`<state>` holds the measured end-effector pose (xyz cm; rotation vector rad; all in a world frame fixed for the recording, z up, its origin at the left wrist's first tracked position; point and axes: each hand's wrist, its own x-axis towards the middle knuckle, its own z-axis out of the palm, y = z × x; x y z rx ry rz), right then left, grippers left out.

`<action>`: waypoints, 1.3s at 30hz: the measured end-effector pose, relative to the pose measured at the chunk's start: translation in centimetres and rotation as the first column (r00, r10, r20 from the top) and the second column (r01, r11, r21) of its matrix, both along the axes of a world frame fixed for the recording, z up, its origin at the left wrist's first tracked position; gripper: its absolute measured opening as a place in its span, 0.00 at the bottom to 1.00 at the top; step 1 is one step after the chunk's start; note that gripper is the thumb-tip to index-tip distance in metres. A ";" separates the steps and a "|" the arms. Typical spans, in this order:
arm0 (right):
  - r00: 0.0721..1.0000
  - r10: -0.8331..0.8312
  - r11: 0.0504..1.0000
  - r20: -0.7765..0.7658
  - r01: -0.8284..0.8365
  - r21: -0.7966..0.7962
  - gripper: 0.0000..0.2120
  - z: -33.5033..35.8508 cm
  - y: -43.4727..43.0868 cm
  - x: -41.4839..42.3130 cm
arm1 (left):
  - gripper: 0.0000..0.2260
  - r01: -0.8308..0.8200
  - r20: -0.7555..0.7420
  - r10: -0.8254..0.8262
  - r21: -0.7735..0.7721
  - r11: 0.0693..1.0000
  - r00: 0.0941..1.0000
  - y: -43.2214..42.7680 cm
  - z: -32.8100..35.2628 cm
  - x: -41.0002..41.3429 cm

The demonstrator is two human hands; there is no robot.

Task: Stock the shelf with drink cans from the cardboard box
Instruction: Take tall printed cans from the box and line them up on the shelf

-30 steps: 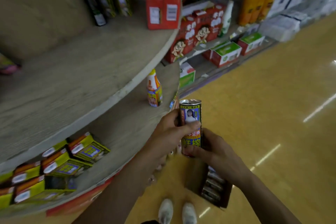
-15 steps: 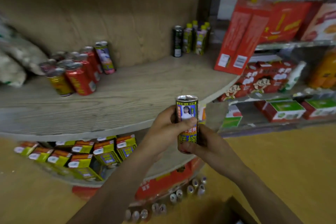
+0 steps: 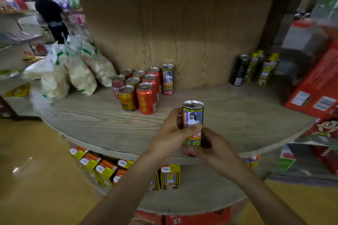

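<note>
Pale wooden shelf (image 3: 91,120) curves across my view, red and gold cans (image 3: 144,89) grouped near its back wall. I see both hands grasping one upright drink can (image 3: 193,113) over the shelf's front edge: left hand (image 3: 170,133) wrapped around its middle, right hand (image 3: 217,150) gripping its base.

A wide stretch of bare shelf (image 3: 237,107) is seen open across the front and middle, right of the cluster of cans (image 3: 139,87). The left end is blocked by snack bags (image 3: 78,71). At the back right, bottles (image 3: 256,68) are lined against the back panel (image 3: 182,33), and the right edge is closed off by red cartons (image 3: 314,86). Between cans and bottles, a gap is offered clear to the panel.
</note>
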<state>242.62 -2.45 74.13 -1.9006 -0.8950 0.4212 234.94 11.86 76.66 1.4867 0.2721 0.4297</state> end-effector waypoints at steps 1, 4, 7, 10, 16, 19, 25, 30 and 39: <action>1.000 -0.010 1.000 0.002 0.010 -0.006 0.19 -0.1 1.1 0.2 | 0.25 0.008 0.004 -0.008 0.010 1.000 1.000 0.9 -0.1 0.2; 0.999 -0.025 0.999 0.030 0.026 -0.029 0.24 -0.3 3.9 0.7 | 0.23 0.034 0.009 -0.035 0.046 0.998 0.999 3.3 -0.7 0.9; 0.996 -0.073 0.997 0.057 0.075 -0.031 0.22 -0.5 5.7 1.4 | 0.22 0.053 0.019 -0.055 0.077 0.996 0.998 5.1 -1.5 1.8; 0.991 -0.110 0.993 0.082 0.113 -0.044 0.22 -0.4 7.0 2.5 | 0.22 0.039 0.035 -0.043 0.109 0.993 0.998 6.4 -2.4 3.3; 0.981 -0.153 0.986 0.122 0.160 -0.046 0.20 -0.4 9.4 5.4 | 0.27 0.028 0.038 -0.036 0.176 0.984 0.999 8.2 -3.4 6.9; 0.979 -0.154 0.985 0.130 0.163 -0.058 0.19 -0.3 10.5 7.4 | 0.28 0.020 0.026 -0.025 0.192 0.981 0.999 9.1 -3.5 8.7; 0.972 -0.163 0.980 0.168 0.179 -0.084 0.24 -0.4 12.7 11.4 | 0.31 -0.077 -0.012 0.081 0.230 0.970 0.997 10.3 -3.7 13.1; 0.974 -0.147 0.985 0.173 0.160 -0.068 0.31 -1.0 14.5 15.0 | 0.30 -0.165 -0.060 0.189 0.282 0.945 0.980 10.9 -3.4 15.7; 0.961 -0.154 0.975 0.230 0.185 -0.120 0.17 -1.5 18.0 20.3 | 0.48 -0.413 -0.139 0.481 0.343 0.844 0.866 12.2 -6.2 18.1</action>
